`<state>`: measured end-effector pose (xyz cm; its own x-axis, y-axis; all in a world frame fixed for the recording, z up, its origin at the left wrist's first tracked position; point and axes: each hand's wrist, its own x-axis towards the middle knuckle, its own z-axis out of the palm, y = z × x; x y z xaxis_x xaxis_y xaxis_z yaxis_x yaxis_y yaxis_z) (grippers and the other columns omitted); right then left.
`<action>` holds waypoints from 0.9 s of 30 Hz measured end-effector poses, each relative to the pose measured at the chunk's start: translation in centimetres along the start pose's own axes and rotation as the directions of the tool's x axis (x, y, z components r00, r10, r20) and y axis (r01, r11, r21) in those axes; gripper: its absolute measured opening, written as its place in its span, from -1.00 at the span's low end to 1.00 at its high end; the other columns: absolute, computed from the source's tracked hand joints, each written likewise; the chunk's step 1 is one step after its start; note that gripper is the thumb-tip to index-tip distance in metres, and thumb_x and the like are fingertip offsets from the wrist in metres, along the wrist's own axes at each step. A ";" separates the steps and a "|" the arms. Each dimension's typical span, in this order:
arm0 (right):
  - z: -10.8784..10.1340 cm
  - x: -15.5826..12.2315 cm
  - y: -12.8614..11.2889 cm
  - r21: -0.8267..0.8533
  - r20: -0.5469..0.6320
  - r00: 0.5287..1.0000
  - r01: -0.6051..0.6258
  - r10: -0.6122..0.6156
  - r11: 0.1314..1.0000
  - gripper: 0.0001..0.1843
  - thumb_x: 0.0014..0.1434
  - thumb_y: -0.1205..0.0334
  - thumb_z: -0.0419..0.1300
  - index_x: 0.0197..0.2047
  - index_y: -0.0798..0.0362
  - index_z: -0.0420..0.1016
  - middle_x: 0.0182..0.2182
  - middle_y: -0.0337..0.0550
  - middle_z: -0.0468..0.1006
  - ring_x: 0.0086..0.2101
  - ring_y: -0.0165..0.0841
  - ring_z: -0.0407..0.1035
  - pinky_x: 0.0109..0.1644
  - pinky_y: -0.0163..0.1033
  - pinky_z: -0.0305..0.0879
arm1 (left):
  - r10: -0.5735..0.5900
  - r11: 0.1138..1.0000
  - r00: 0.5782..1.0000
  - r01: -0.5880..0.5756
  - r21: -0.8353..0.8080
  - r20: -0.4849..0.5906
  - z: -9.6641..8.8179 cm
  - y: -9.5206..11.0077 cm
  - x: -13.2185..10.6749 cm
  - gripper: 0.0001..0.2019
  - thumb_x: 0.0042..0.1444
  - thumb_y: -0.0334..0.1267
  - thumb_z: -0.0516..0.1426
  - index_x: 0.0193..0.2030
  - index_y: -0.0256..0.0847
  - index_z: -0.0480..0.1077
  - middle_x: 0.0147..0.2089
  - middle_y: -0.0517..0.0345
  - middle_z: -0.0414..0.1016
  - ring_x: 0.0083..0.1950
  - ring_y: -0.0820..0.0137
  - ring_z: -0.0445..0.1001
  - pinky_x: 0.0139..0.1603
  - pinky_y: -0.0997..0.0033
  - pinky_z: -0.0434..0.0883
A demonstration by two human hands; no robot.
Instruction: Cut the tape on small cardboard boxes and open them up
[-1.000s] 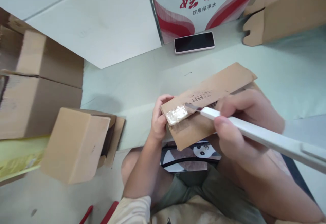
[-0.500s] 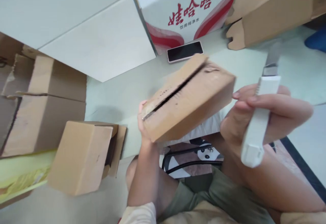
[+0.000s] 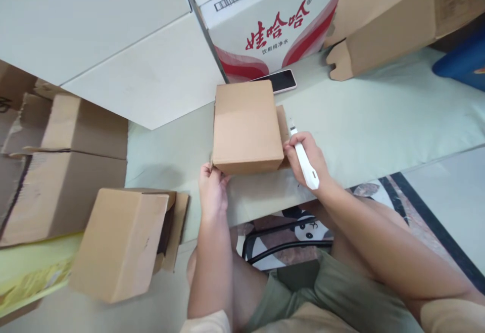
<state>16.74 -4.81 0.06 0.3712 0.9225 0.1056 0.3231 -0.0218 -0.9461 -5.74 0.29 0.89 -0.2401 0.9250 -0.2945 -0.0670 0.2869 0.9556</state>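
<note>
The small brown cardboard box [image 3: 246,126] was steadied on the table by the left hand [image 3: 212,187]; the white utility knife [image 3: 304,160] was gripped in the right hand [image 3: 306,157], no cut visible.

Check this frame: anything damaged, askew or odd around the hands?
The utility knife in the right hand shows its blade out, tip beside the small box. The left hand grips that box's near corner. The phone lies partly hidden behind it.

Phone [image 3: 279,80] half hidden behind box [image 3: 246,126]; knife [image 3: 304,162] blade barely visible
</note>
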 end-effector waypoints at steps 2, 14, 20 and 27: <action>0.4 -0.2 0.0 0.039 -0.016 1.000 0.014 -0.013 0.999 -0.72 0.24 -0.01 0.17 -0.13 -0.11 0.16 -0.32 -0.25 0.60 -0.39 -0.35 0.45 -0.26 -0.18 0.35 | 0.065 0.984 0.998 -0.059 0.166 -0.028 -0.3 0.0 0.0 -0.70 -0.08 -0.09 0.28 -0.51 -0.15 0.23 -0.55 0.34 0.26 -0.48 0.53 0.23 -0.40 0.53 0.21; 0.9 0.9 1.5 0.281 0.316 0.947 -0.148 0.054 0.948 -0.54 0.18 -0.16 0.18 -0.11 -0.12 0.03 -0.34 -0.31 0.33 -0.40 -0.36 0.26 -0.22 -0.14 0.23 | 0.024 0.952 0.999 -0.008 0.306 -0.047 -0.3 -0.7 1.0 -0.78 -0.14 -0.15 0.11 -0.69 -0.11 0.23 -0.67 0.23 0.27 -0.56 0.45 0.26 -0.49 0.46 0.19; 0.5 0.8 1.2 0.268 0.329 0.944 -0.130 0.036 0.955 -0.25 -0.10 -0.20 0.43 -0.11 -0.14 -0.01 -0.27 -0.32 0.22 -0.37 -0.38 0.16 -0.26 -0.20 0.10 | 0.085 0.960 0.995 -0.068 0.271 -0.053 -0.6 -0.8 0.9 -0.69 -0.04 -0.09 0.14 -0.67 -0.11 0.18 -0.65 0.27 0.19 -0.54 0.47 0.18 -0.47 0.46 0.15; 0.4 0.4 0.6 0.008 0.240 0.962 -0.137 0.131 0.991 -0.29 -0.11 -0.13 0.41 -0.15 -0.13 -0.02 -0.44 -0.44 0.14 -0.44 -0.39 0.07 -0.30 -0.20 0.01 | 0.114 0.987 0.993 -0.112 0.112 -0.012 -0.3 -1.0 0.8 -0.63 -0.05 0.09 0.28 -0.48 -0.14 0.31 -0.41 0.22 0.41 -0.28 0.41 0.43 -0.27 0.47 0.38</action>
<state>16.80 -4.29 -0.61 0.1908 0.9769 -0.0959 0.2618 -0.1448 -0.9542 -6.14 0.66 -0.30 -0.2581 0.9486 -0.1832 0.0690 0.2073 0.9758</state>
